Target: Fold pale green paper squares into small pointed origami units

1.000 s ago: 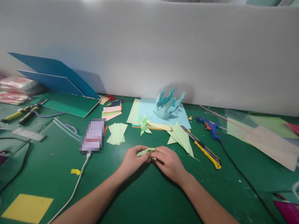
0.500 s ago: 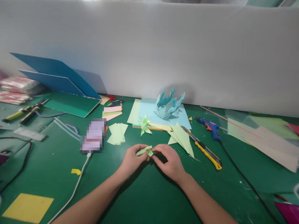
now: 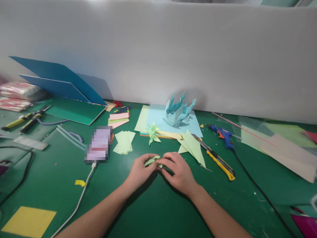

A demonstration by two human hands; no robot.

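We pinch folded green paper point(image 3: 151, 161) at lower ctr, L hand point(image 3: 138, 170) and R hand point(image 3: 180, 170) both on it | fold looks partial, detail hidden by fingers | green paper flower point(image 3: 153, 131), ctr, shaped | green slips point(image 3: 124, 142), L of ctr, flat

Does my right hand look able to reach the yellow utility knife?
Probably yes: the yellow utility knife lies off to its right, handle uncovered, though the right hand is busy at the folded green paper.
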